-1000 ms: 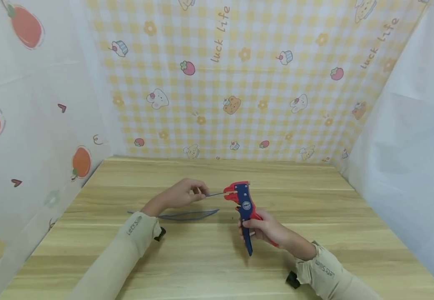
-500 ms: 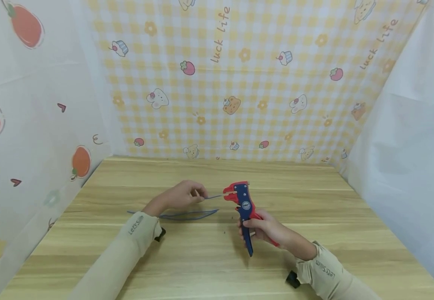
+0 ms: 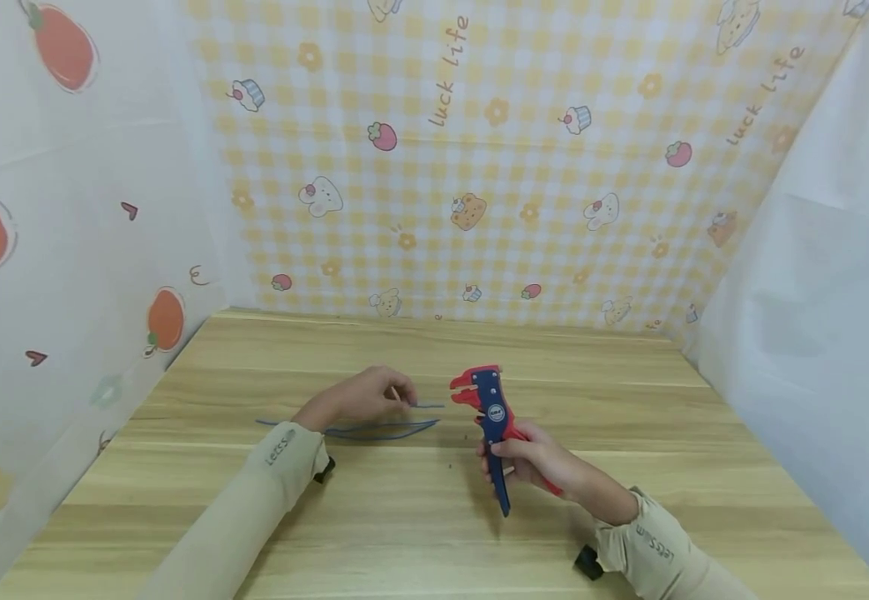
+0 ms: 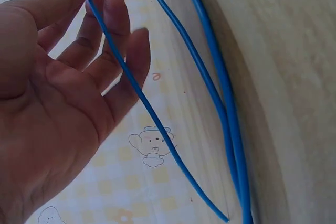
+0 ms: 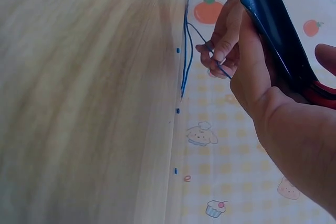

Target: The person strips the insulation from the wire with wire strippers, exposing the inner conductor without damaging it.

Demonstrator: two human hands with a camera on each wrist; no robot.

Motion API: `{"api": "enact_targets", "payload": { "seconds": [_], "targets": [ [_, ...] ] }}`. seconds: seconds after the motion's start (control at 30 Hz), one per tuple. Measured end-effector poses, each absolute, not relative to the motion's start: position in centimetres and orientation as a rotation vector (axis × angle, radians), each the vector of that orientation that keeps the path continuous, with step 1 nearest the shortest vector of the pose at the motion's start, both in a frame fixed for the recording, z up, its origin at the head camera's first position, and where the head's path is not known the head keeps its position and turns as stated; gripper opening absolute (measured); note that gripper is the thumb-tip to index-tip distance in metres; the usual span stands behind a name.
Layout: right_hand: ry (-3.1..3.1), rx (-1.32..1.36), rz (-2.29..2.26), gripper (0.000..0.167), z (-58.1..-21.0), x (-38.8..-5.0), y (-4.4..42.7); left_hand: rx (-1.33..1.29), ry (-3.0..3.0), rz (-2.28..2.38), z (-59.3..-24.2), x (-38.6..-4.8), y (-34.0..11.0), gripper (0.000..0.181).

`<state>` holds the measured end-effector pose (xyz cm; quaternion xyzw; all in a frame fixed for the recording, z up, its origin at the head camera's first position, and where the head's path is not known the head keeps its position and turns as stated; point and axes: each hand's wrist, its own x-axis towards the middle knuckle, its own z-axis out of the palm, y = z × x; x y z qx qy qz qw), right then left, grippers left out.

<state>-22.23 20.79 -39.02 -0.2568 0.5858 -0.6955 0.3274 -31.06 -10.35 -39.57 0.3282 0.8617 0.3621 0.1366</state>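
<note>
In the head view my left hand point(image 3: 370, 393) pinches a thin blue wire point(image 3: 428, 406) between thumb and index finger. The wire's free end points right, a short way from the wire stripper's head. My right hand point(image 3: 531, 458) grips the handles of the red and navy wire stripper point(image 3: 492, 404), held upright with its red jaws parted and facing left. From the left wrist, the held wire point(image 4: 139, 90) runs down across the palm side. Two more blue wires point(image 4: 220, 93) lie on the tabletop beside it. The right wrist view shows the dark handle point(image 5: 278, 30) within the right hand.
Tiny blue bits point(image 5: 178, 110) of insulation-like material lie on the wooden tabletop point(image 3: 344, 533). A yellow checked cloth point(image 3: 554, 250) stands behind the table, with white sheets point(image 3: 824, 317) along both sides.
The left hand has drawn the wire end out of the stripper's jaws and moved slightly down. The right hand and stripper have barely moved; a small speck now lies on the tabletop below them.
</note>
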Motion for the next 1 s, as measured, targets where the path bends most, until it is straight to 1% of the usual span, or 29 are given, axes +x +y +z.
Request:
{"api": "enact_targets", "payload": {
  "seconds": [0.1, 0.3, 0.4, 0.57, 0.83, 1.0],
  "targets": [
    [1.535, -0.672, -1.818, 0.032, -39.02, -22.24, 20.90, 0.917, 2.496, 1.049, -39.81, -31.11, -10.40, 0.006],
    [1.536, -0.660, -1.813, 0.036, -39.10, -22.29, 20.91, 0.864, 2.505, 1.039, -39.97, -31.13, -10.52, 0.005],
    [1.525, -0.668, -1.812, 0.034, -39.15, -22.32, 20.86, 0.833, 2.513, 1.020, -40.02, -31.12, -10.65, 0.004],
    [1.526, -0.652, -1.801, 0.025, -39.16, -22.26, 20.71, 0.823, 2.553, 0.946, -40.21, -31.13, -10.83, 0.006],
    [1.525, -0.671, -1.789, 0.023, -39.16, -22.20, 20.63, 0.826, 2.590, 0.896, -40.42, -31.22, -10.82, 0.009],
    [1.516, -0.685, -1.790, 0.023, -39.15, -22.21, 20.67, 0.828, 2.608, 0.911, -40.34, -31.17, -10.91, 0.006]
  ]
}}
